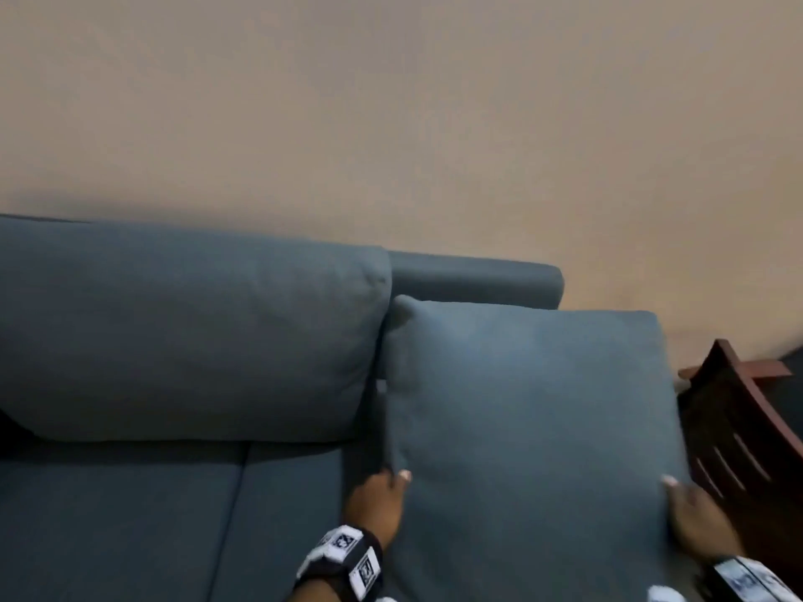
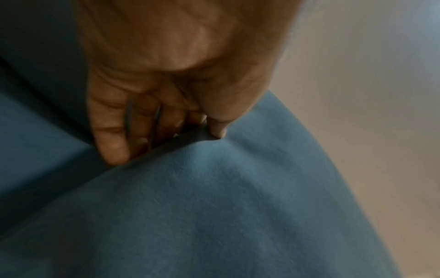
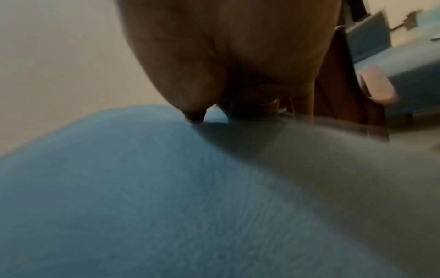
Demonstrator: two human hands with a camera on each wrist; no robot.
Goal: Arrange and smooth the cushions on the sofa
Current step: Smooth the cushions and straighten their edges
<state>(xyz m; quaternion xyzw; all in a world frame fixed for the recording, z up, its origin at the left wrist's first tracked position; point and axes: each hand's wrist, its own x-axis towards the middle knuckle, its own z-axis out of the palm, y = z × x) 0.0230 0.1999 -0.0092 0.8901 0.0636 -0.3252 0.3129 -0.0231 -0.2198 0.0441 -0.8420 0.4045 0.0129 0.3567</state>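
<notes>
Both hands hold one loose blue cushion (image 1: 530, 427) by its sides, low in the head view. On that cushion's left edge, the left hand (image 1: 377, 499) pinches the fabric: the left wrist view shows the thumb pressed into the front face while the curled fingers (image 2: 112, 131) wrap behind the seam. On the cushion's right edge, the right hand (image 1: 695, 519) grips likewise, thumb tip on the front and the rest of the fingers going round the side; in the right wrist view the thumb dents the cloth, though blur hides the finer lie of the fingers. Each wrist wears a band with black-and-white markers. Between the two hands the cushion stands roughly upright, its top leaning toward the sofa (image 1: 130, 514) back. Just left of the cushion, touching its upper corner, a second back cushion (image 1: 187, 332) already sits in place against the backrest. Behind the cushion's top edge the bare backrest (image 1: 478, 278) shows. Right of the cushion, just beside the right hand, stands a dark wooden chair (image 1: 738, 436). A beige wall (image 1: 391, 102) rises behind it all.
</notes>
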